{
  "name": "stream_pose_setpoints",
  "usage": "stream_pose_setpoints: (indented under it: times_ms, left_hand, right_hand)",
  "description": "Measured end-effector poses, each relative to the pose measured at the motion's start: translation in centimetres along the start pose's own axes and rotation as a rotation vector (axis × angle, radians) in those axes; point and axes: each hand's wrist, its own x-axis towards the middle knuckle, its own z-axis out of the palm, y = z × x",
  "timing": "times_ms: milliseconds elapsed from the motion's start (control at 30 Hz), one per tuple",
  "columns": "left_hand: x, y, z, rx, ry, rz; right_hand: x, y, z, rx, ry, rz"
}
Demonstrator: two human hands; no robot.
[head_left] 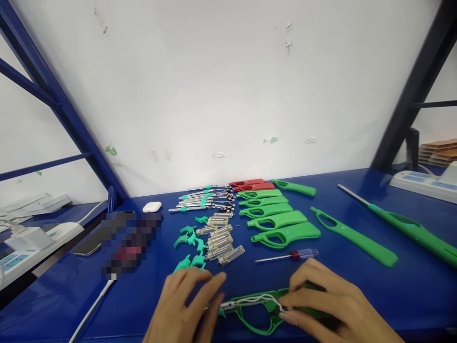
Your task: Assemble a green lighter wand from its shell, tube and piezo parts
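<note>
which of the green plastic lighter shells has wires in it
The green plastic shell under both hands, at the near table edge; white wires run along it. The stacked shells behind look bare.

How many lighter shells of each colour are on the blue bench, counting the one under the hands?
Green shells: 9, including the open one under the left hand and right hand
Red shells: 2
Total: 11

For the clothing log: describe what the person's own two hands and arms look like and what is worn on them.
Both hands are bare: the left hand and the right hand have no gloves, and no rings show on the visible fingers. No watch, bracelet or strap shows at either wrist. No sleeve reaches into view on either forearm; only a short stretch of each shows above the bottom edge. Nails look short and unpainted.
</note>
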Motion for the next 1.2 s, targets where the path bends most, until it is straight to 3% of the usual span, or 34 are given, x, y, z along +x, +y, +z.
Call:
stream_pose_setpoints:
  times_ms: [100, 267, 467, 600, 900, 1033, 1200]
  left_hand:
    - [2.1, -1.5, -0.3, -0.011, -0.051, -0.093]
    - [4.9, -3.0, -1.8, -0.013, -0.411, -0.26]
    - [5.1, -2.9, -4.9, 0.036, -0.702, -0.525]
    - [5.2, -2.5, -4.9, 0.105, -0.793, -0.587]
    - [5.5, -2.3, -4.0, 0.18, -0.852, -0.555]
    - [4.9, -1.9, -4.2, 0.088, -0.715, -0.468]
    - [4.1, -0.2, -3.7, -0.145, -0.589, -0.218]
  right_hand:
    - [0.1, -0.1, 0.1, 0.001, 0.001, 0.008]
    - [0.2, -0.2, 0.2, -0.011, 0.014, 0.014]
    - [0.3, -0.3, 0.1, -0.039, 0.043, 0.0]
    - [0.3, -0.4, 0.2, -0.06, 0.05, -0.018]
    - [0.3, -0.4, 0.0, -0.044, 0.045, 0.011]
    - [0.5, -0.6, -0.2, -0.023, 0.032, 0.022]
    - [0.5, -0.6, 0.0, 0.0, 0.034, 0.028]
